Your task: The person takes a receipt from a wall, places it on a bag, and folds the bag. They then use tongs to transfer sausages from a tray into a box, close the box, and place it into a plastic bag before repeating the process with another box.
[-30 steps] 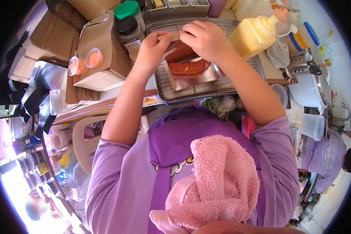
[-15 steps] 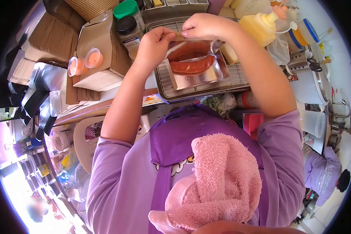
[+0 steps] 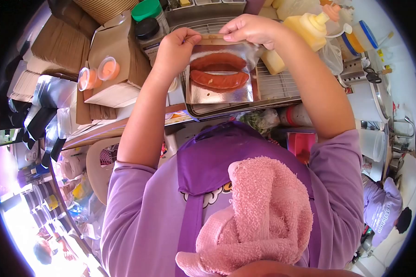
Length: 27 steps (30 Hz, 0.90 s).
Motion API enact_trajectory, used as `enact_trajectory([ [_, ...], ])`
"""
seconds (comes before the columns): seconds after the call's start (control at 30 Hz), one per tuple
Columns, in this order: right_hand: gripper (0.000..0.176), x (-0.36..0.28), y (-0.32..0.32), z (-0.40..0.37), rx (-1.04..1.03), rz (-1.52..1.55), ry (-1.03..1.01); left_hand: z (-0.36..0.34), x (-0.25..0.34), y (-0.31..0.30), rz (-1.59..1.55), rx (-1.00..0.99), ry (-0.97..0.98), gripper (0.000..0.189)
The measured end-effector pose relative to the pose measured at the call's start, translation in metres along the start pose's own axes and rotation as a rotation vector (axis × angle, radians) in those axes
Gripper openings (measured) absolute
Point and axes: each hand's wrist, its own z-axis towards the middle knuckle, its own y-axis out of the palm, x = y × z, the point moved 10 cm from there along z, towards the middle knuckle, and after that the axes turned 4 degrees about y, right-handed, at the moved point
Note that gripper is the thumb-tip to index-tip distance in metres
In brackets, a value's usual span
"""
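Observation:
A silver foil-lined paper box (image 3: pixel 217 96) lies on a wire rack over a tray, with two reddish-brown sausages (image 3: pixel 218 80) side by side in it. Its far edge is a brown strip (image 3: pixel 212 39) that runs between my hands. My left hand (image 3: pixel 179 48) pinches the left end of this edge, thumb against fingers. At the right end, my right hand (image 3: pixel 253 31) is closed on the same edge with thumb and fingertips. The sausages touch neither hand.
Stacked brown cardboard boxes (image 3: pixel 118 60) stand on the left, with small cups of orange sauce (image 3: pixel 108 69) on top. A green-lidded jar (image 3: pixel 148 11) is behind my left hand. Yellow squeeze bottles (image 3: pixel 305 30) stand beside my right forearm. The wire rack (image 3: pixel 279 87) extends rightward.
My hands have moved slightly apart. The box has shifted left and sits straighter, so both sausages and more of its foil now show.

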Motion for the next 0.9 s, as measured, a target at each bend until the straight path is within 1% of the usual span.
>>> enact_trajectory([
  [0.07,0.031,0.011,0.005,0.007,-0.029,0.019,0.017,0.001,-0.001,-0.001,0.023,0.006,0.020,0.015],
  [0.13,0.033,-0.004,0.001,0.006,0.062,-0.168,-0.152,0.003,-0.003,-0.003,0.045,0.018,0.048,0.015],
  [0.17,0.033,-0.004,0.000,0.003,0.068,-0.171,-0.156,0.003,-0.007,-0.007,0.041,0.027,0.021,0.015],
  [0.23,0.039,0.008,-0.017,-0.010,0.240,-0.075,-0.026,0.003,-0.009,-0.012,0.039,0.045,0.001,0.015],
  [0.27,0.045,0.007,-0.013,-0.017,0.216,-0.110,-0.057,0.002,-0.011,-0.013,0.027,0.033,-0.014,0.015],
  [0.3,0.045,0.007,-0.008,-0.023,0.203,-0.084,-0.062,0.000,-0.013,-0.013,0.016,0.024,-0.032,0.014],
  [0.33,0.044,0.006,-0.004,-0.028,0.182,-0.064,-0.073,0.001,-0.007,-0.011,0.060,0.019,0.041,0.014],
  [0.37,0.043,0.012,-0.006,-0.032,0.188,-0.117,-0.059,0.000,0.001,-0.013,0.118,0.039,0.107,0.014],
  [0.4,0.041,0.011,-0.006,-0.029,0.172,-0.178,-0.078,-0.002,0.002,-0.008,0.077,-0.022,0.061,0.015],
  [0.43,0.039,-0.006,-0.005,-0.035,0.202,-0.321,-0.155,-0.006,0.012,-0.008,0.149,-0.057,0.102,0.017],
  [0.47,0.033,-0.015,-0.008,-0.038,0.320,-0.343,-0.311,-0.006,0.006,-0.008,0.131,-0.066,0.065,0.021],
  [0.5,0.029,-0.018,-0.010,-0.037,0.352,-0.335,-0.273,-0.007,0.011,-0.011,0.179,-0.048,0.148,0.019],
  [0.53,0.028,-0.008,-0.015,-0.026,0.324,-0.254,-0.215,0.002,-0.006,-0.010,0.142,0.005,0.130,0.016],
  [0.57,0.027,-0.008,-0.019,-0.020,0.329,-0.302,-0.243,0.003,-0.003,-0.015,0.087,0.055,0.164,0.012],
  [0.6,0.026,0.006,-0.031,-0.007,0.364,-0.353,-0.267,0.002,-0.008,-0.019,0.004,0.084,0.175,0.010],
  [0.63,0.026,-0.005,-0.028,-0.018,0.382,-0.466,-0.223,0.002,-0.004,-0.014,-0.019,0.100,0.175,0.009],
  [0.67,0.026,0.005,-0.028,-0.010,0.346,-0.383,-0.211,-0.002,-0.003,-0.015,0.018,0.115,0.160,0.009],
  [0.7,0.026,0.000,-0.022,-0.004,0.327,-0.402,-0.231,0.000,-0.008,-0.023,0.023,0.147,0.156,0.009],
  [0.77,0.026,-0.001,-0.026,-0.009,0.423,-0.370,-0.260,0.002,-0.013,-0.014,-0.032,0.086,0.147,0.009],
  [0.8,0.037,0.010,-0.031,-0.003,0.390,-0.390,-0.263,0.002,-0.014,-0.013,-0.069,0.076,0.122,0.009],
  [0.83,0.037,0.014,-0.031,-0.003,0.382,-0.396,-0.274,0.000,-0.013,-0.016,-0.064,0.090,0.121,0.009],
  [0.9,0.052,0.060,-0.054,-0.009,0.533,-0.073,0.098,0.000,-0.016,-0.014,-0.081,0.067,0.074,0.010],
])
